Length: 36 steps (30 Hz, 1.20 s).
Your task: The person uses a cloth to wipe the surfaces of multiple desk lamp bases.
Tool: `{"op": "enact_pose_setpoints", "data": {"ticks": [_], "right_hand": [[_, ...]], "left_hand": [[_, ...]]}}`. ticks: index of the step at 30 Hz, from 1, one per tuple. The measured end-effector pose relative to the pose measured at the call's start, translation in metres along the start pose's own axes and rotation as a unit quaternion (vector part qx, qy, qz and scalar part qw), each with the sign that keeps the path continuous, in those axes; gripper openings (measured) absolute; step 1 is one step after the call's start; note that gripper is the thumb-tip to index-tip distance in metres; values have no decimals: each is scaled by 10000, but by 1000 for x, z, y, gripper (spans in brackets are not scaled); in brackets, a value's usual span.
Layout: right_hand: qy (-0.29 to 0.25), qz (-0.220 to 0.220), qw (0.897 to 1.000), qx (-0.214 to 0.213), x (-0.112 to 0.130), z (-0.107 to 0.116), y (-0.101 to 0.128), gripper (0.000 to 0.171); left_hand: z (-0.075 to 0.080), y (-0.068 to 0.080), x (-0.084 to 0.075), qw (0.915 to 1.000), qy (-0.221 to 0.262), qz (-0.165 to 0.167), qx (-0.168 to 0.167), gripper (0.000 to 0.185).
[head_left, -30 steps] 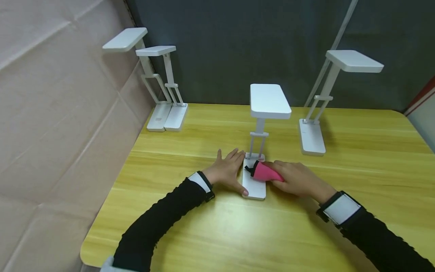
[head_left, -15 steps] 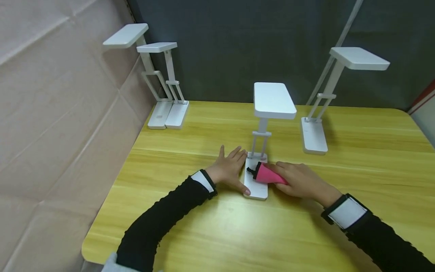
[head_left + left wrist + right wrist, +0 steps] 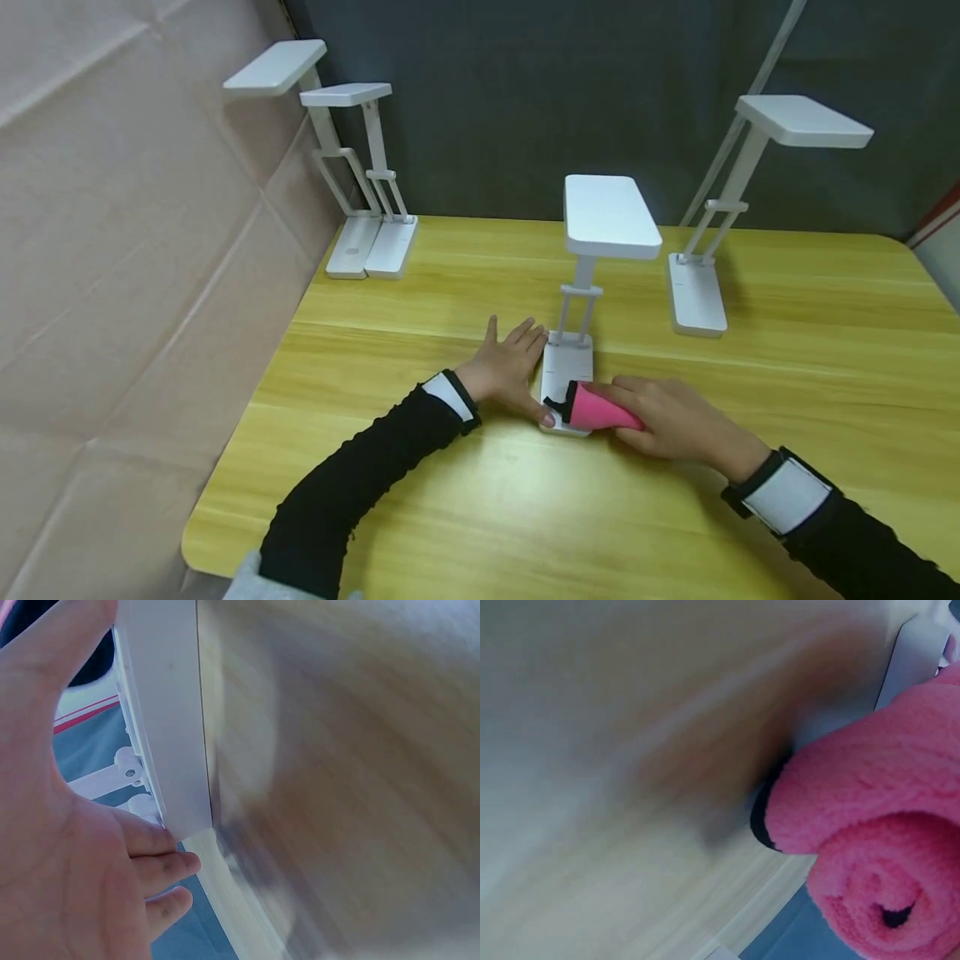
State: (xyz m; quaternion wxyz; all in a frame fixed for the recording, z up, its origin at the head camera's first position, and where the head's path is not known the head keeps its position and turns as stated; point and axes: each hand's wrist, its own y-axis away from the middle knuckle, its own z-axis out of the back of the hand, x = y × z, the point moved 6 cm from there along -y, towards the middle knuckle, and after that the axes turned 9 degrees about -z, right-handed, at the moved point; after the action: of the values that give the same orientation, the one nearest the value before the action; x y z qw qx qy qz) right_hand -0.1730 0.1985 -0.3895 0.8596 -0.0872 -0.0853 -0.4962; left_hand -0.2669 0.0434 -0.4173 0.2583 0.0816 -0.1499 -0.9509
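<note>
Pink fleecy rolled cloth (image 3: 596, 412) sits gripped in your right hand (image 3: 675, 421), pressed on the near end of the white folding desk lamp's flat base (image 3: 564, 375). Your left hand (image 3: 506, 371) lies flat with straight fingers against the base's left edge on the yellow wooden table (image 3: 450, 500). Three more white folding lamps (image 3: 360, 242) stand behind.

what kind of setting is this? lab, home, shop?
Probably a staged recording booth, not a home. A wooden table stands against a dark backdrop and a cardboard side wall, and four identical white desk lamps, like the middle lamp, stand on it.
</note>
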Motion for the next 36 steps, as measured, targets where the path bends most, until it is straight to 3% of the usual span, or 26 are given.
{"op": "enact_pose_setpoints", "data": {"ticks": [10,13,16,18,20,23,28,32,36], "right_hand": [[-583,126,9976,356,17,0,14,44],[-1058,142,9926,583,19,2,15,42],[-1605,-73,9839,779,14,7,12,39],[-1761,-338,9813,693,7,13,5,41],[-1529,-599,9854,444,0,19,-6,44],[-705,-785,9944,54,-9,23,-26,49],[665,-485,9964,-202,-7,15,-48,59],[1037,-83,9938,-403,2,7,-51,63],[1086,43,9926,-532,10,5,-47,63]], "left_hand": [[3,0,3,9995,-296,67,104,132],[3,1,3,9996,-264,21,77,134],[3,0,2,9993,-348,-62,84,136],[3,0,1,9992,-367,-122,69,137],[2,-1,1,9991,-397,-156,65,139],[2,-1,0,9992,-349,-146,94,140],[-3,-1,-1,9991,-352,-179,141,139],[-4,0,-1,9992,-347,-176,65,141],[-4,1,1,9993,-324,-172,-3,141]]}}
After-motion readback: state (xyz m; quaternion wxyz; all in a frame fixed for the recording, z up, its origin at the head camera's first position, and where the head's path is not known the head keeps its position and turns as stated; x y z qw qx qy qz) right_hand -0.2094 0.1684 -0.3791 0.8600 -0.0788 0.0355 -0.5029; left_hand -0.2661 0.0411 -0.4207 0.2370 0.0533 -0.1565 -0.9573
